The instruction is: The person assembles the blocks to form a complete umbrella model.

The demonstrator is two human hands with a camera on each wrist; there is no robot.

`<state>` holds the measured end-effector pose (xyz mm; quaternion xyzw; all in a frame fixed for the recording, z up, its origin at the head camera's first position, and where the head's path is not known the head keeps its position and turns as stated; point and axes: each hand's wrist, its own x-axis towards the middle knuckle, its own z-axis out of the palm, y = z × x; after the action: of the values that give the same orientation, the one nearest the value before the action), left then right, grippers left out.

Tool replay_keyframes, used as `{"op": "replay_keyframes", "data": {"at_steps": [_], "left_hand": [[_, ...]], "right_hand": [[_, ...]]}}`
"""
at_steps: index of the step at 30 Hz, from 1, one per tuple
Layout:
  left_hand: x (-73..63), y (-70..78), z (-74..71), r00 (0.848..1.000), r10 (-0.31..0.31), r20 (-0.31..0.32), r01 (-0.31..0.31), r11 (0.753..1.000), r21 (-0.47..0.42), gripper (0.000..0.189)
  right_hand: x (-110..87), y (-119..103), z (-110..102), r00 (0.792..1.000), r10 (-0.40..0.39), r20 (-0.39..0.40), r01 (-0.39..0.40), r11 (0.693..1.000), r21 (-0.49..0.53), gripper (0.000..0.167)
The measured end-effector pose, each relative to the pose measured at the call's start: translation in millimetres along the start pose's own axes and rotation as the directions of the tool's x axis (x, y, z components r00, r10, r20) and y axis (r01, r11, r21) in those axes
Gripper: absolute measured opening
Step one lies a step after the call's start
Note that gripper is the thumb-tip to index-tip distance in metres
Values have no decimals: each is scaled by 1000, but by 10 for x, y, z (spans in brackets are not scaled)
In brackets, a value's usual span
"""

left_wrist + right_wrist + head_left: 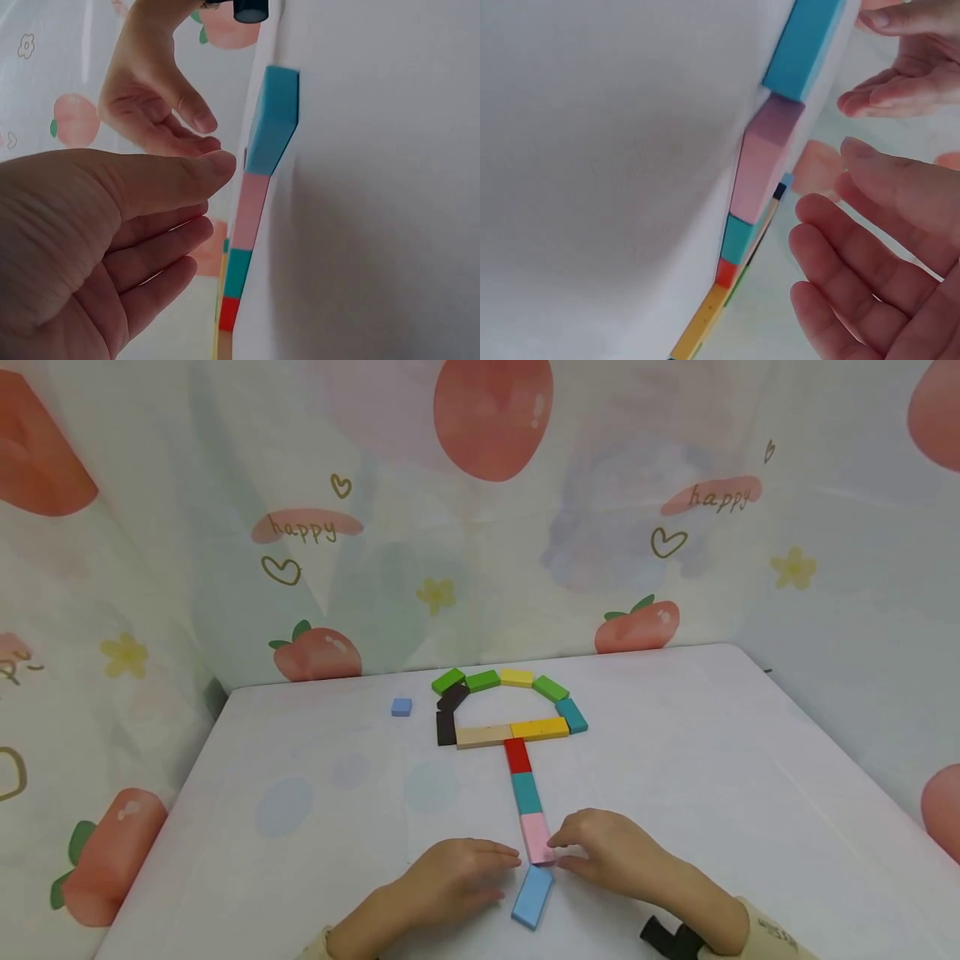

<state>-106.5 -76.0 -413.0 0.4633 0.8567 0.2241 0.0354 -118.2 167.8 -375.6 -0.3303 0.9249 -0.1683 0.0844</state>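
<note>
A light blue block (533, 897) lies at the near end of a line of blocks, turned at an angle to the rest. Beyond it come a pink block (535, 835), a teal block (527, 793) and a red block (517, 756). My left hand (453, 881) is just left of the light blue block, fingers loosely extended and holding nothing. On the other side, my right hand (615, 852) has its fingertips right at the pink block's near right edge. The right wrist view shows its fingers (840, 244) relaxed and spread, gripping nothing.
Past the red block, a bare-wood block (482, 737) and a yellow block (540, 729) form a crossbar under an arch of black, green, yellow and teal blocks. A small blue block (401, 707) sits left of the arch. A black object (660, 937) is by the right wrist.
</note>
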Motion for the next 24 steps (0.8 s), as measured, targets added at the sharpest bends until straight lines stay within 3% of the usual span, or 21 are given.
{"op": "replay_keyframes", "data": {"at_steps": [7, 15, 24], "left_hand": [[0, -145, -146, 986, -162, -32, 161, 986, -36, 39], [-23, -303, -234, 977, -192, -88, 190, 981, -36, 42], [-48, -543, -276, 947, -296, -128, 296, 955, -17, 45]], "right_hand": [[64, 89, -90, 997, -8, -79, 8, 1000, -9, 20], [119, 168, -105, 994, 33, -103, -31, 999, 18, 21], [193, 315, -127, 988, 66, -142, -59, 997, 52, 24]]}}
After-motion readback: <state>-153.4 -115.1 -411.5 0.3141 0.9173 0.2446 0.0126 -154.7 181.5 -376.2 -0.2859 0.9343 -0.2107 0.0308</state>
